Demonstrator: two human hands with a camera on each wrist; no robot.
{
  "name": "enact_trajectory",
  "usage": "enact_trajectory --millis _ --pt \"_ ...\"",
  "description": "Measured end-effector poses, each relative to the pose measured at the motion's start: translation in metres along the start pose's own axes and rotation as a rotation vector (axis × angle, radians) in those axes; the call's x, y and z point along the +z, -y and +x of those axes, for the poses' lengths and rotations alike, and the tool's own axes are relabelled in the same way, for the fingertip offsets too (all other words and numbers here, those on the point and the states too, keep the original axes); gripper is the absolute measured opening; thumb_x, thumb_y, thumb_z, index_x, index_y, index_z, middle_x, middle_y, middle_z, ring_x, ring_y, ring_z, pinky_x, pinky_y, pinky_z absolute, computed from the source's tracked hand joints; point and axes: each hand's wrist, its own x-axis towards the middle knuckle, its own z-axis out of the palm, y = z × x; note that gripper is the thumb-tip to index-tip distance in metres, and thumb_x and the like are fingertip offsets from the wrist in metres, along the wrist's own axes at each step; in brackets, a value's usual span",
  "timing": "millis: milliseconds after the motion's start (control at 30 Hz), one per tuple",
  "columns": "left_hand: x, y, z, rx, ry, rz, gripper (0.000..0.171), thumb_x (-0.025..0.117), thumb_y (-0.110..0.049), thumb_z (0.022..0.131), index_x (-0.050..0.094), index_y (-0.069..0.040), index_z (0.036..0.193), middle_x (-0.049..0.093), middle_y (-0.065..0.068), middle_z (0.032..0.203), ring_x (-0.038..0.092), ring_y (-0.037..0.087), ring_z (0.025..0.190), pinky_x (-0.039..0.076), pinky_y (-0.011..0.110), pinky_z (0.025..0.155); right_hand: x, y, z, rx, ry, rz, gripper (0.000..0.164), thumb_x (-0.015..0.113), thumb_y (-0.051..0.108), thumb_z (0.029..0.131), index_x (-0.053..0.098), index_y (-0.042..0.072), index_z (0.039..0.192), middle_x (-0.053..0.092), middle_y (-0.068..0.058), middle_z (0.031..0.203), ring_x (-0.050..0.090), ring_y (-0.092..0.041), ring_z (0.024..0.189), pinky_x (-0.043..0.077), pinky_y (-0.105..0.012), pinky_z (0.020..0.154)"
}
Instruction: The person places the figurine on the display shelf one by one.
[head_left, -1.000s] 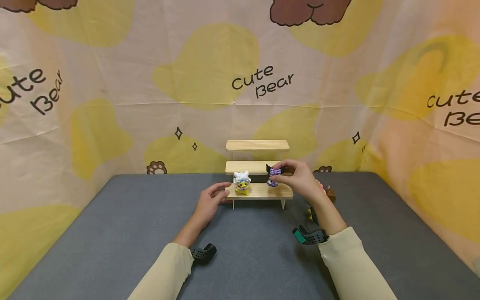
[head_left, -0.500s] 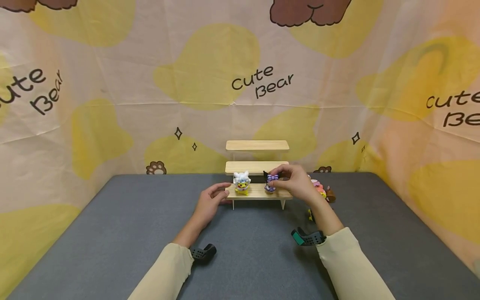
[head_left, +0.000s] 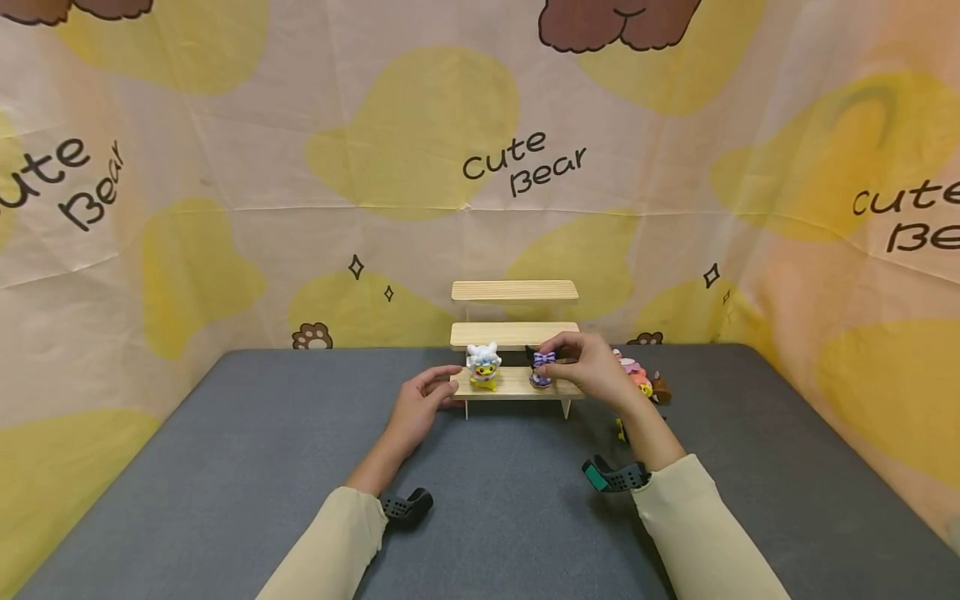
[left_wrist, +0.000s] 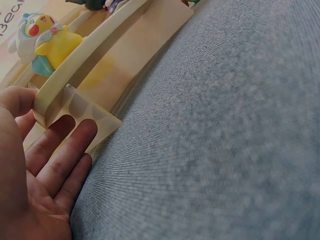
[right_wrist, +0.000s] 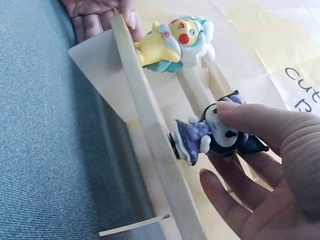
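My right hand (head_left: 596, 367) pinches the head of a small figurine (right_wrist: 215, 130) with a black hood and purple bow and dress. Its base meets the lowest step of a three-tier wooden display stand (head_left: 517, 384), toward the right end. A yellow figurine (head_left: 483, 367) in a white, blue-trimmed hood stands upright near that step's left end. My left hand (head_left: 420, 408) holds the left end of the same step. In the left wrist view, several fingers (left_wrist: 67, 162) extend below the board, beside a clear leg (left_wrist: 102, 120).
Right of the stand, partly behind my right arm, are a pink-and-yellow figurine (head_left: 637, 375), a brown item (head_left: 661, 390) and a small yellow-and-black item (head_left: 622, 430). A printed cloth (head_left: 420, 142) hangs behind the grey table (head_left: 300, 467).
My right hand has moved slightly left and down, bringing the black-hooded figurine down onto the lowest step. The left hand and the yellow figurine have stayed put.
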Motion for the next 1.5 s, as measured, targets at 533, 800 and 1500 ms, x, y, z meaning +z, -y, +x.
enact_trajectory --millis 533,800,1500 --pt "0.0 -0.001 -0.001 -0.003 -0.002 -0.004 0.031 0.061 -0.013 0.101 0.065 -0.001 0.13 0.069 0.026 0.125 0.074 0.018 0.092 0.062 0.043 0.088 -0.002 0.003 0.0 -0.003 0.042 -0.002 0.034 0.084 0.008 0.082 0.072 0.0 0.112 0.068 -0.018 0.115 0.065 -0.019 0.092 0.053 -0.023 0.077" --pt "-0.001 0.0 -0.001 -0.008 -0.006 0.013 0.032 0.061 -0.015 0.101 0.065 -0.002 0.13 0.07 0.025 0.123 0.075 0.023 0.094 0.061 0.043 0.089 -0.018 0.009 -0.005 -0.008 0.035 -0.028 0.035 0.08 0.013 0.087 0.07 0.004 0.119 0.069 -0.016 0.124 0.065 -0.033 0.118 0.056 -0.03 0.088" --pt "0.0 0.002 0.001 0.0 0.0 0.001 0.031 0.061 -0.012 0.101 0.065 -0.002 0.13 0.069 0.026 0.124 0.075 0.022 0.095 0.062 0.037 0.087 -0.067 0.01 -0.024 0.093 -0.144 -0.167 0.036 0.064 0.033 0.1 0.067 0.006 0.124 0.068 -0.016 0.124 0.063 -0.028 0.11 0.052 -0.041 0.095"
